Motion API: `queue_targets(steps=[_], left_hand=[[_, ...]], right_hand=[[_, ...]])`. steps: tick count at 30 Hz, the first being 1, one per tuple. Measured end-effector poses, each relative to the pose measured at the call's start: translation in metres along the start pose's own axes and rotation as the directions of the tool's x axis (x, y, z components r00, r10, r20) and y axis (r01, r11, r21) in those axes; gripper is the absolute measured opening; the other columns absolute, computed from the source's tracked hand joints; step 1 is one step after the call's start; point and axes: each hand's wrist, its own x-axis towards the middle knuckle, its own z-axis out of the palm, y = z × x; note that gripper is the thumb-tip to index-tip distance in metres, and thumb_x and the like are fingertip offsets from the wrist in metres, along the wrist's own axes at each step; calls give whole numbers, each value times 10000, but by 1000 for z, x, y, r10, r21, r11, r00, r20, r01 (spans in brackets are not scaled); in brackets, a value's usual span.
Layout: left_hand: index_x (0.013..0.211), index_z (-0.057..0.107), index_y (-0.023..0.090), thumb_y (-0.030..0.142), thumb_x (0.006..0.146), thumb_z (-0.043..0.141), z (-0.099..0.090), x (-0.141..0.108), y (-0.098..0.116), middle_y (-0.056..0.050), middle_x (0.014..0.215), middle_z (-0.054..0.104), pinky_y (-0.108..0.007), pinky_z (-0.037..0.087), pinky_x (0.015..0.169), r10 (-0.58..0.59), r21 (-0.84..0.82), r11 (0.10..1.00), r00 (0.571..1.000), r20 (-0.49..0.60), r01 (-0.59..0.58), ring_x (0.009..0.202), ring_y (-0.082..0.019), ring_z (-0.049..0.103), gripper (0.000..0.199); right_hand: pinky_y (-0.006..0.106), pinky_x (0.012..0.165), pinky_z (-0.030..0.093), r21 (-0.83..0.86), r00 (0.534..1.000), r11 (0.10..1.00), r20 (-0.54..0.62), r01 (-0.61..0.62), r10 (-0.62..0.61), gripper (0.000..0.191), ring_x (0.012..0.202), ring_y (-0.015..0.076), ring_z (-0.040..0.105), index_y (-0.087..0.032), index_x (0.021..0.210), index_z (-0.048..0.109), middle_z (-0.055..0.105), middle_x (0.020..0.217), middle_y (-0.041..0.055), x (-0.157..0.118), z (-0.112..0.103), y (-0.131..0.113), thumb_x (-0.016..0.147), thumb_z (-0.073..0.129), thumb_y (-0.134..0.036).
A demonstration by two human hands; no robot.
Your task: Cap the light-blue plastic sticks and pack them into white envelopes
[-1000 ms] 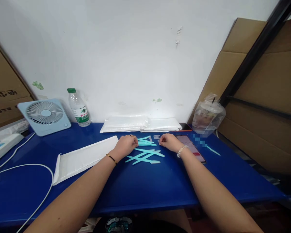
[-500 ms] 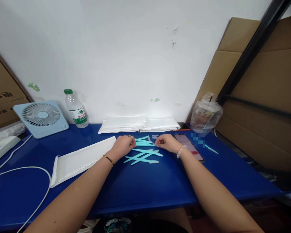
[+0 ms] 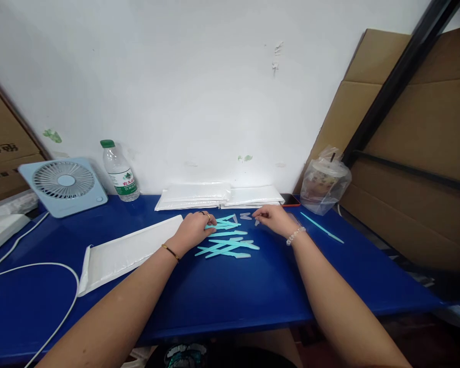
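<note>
My left hand (image 3: 196, 229) is closed at the left end of a small bunch of turquoise eyebrow razors (image 3: 226, 225), pinching the handle of at least one. My right hand (image 3: 273, 220) is a little to the right, its thumb and fingers pinching a small clear blade cap (image 3: 256, 223). More clear caps (image 3: 246, 216) lie on the table just left of it. Nearer me, several turquoise razors (image 3: 226, 248) lie crossed over each other. One single razor (image 3: 324, 228) lies apart on the right.
A white padded mailer (image 3: 130, 253) lies at left, and stacked mailers (image 3: 195, 196) rest against the wall. A fan (image 3: 65, 186) and a water bottle (image 3: 121, 174) stand back left. A red-edged phone (image 3: 290, 200) and a bagged drink cup (image 3: 324, 181) are back right, beside cardboard (image 3: 417, 128).
My right hand has moved right and slightly up with a clear cap, away from the razors, and now covers most of the nearer phone. One razor lies separate below the left hand's bunch.
</note>
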Motion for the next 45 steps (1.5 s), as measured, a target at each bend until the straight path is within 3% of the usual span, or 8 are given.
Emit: queue_targets(steps=[3,11,18,24,30,35,40,45], left_hand=[[935,650,222,320,814,512,2,2,-4,-38,1016,652,-266,404,730,0,76,997,1000,-22,2,904,-192,583,208],[720,621,188,243,859,409,1,3,-1,-36,789,662,-261,340,662,62,163,985,998,-24,-58,742,-155,580,260],[703,593,193,241,869,403,5,2,0,-12,767,649,-254,325,648,128,96,987,992,-2,-127,725,-147,581,257],[678,584,190,239,869,403,8,2,-3,-11,756,650,-253,318,634,130,82,988,992,-5,-129,717,-145,580,267],[675,590,184,225,859,411,4,2,1,-3,743,648,-252,313,615,118,85,989,993,0,-118,683,-138,575,260],[663,588,176,216,856,410,6,2,0,-10,745,656,-250,311,616,132,73,989,991,-7,-131,697,-141,576,266],[662,584,179,212,847,423,8,3,-2,-7,744,654,-250,320,625,129,58,990,992,-11,-128,692,-141,576,248],[689,595,178,206,845,424,6,2,-1,-13,751,655,-244,336,634,121,38,992,993,-16,-120,695,-141,576,233]], right_hand=[[268,688,463,-133,996,989,-59,-72,64,182,732,169,606,-183,870,708,686,829,47,0,-9,12,735,588,-163],[255,684,438,-202,997,979,70,-18,33,107,740,158,569,-176,803,675,621,869,48,4,5,20,724,624,-228],[255,653,440,-148,992,989,127,2,17,153,715,169,600,-172,814,683,680,802,49,4,8,2,792,533,-194],[262,654,450,-142,996,990,83,24,-12,162,695,165,593,-176,851,705,680,786,48,4,10,-1,774,580,-244],[239,596,446,-28,983,997,170,72,-66,242,649,142,565,-170,852,701,639,758,37,-3,8,-5,690,673,-348],[221,559,435,30,966,992,228,118,-122,190,618,127,551,-177,808,711,630,743,31,-6,7,-6,664,689,-298],[237,572,437,-52,970,985,186,167,-154,117,606,135,570,-178,767,719,657,729,38,-3,11,-11,710,620,-204],[242,613,444,6,957,967,142,255,-253,159,651,138,597,-199,830,725,673,783,36,0,22,-14,772,577,-195]])
